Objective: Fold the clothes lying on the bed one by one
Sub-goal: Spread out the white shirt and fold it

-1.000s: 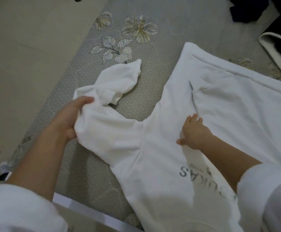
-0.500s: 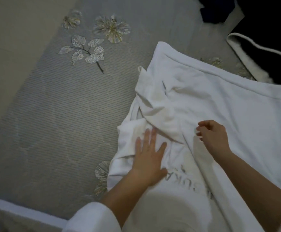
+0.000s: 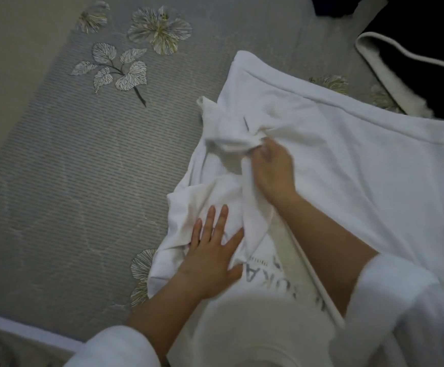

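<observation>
A white T-shirt (image 3: 361,165) with grey lettering lies spread on the grey bed cover (image 3: 83,168). Its left sleeve (image 3: 223,133) is folded in over the body and bunched. My left hand (image 3: 213,255) presses flat on the folded side near the lettering, fingers straight. My right hand (image 3: 272,165) pinches the bunched sleeve fabric at its inner end, fingers curled into the cloth. My own white sleeves show at the bottom of the view.
The bed cover has flower and leaf prints (image 3: 117,67) at the far left. A black garment with white fleece lining (image 3: 400,75) lies at the far right, a dark cloth (image 3: 334,6) at the top. The bed's white front edge (image 3: 17,327) runs bottom left.
The left hand carried the sleeve from out on the bed over onto the shirt body, then pressed down flat. The right hand moved up and took hold of the bunched sleeve.
</observation>
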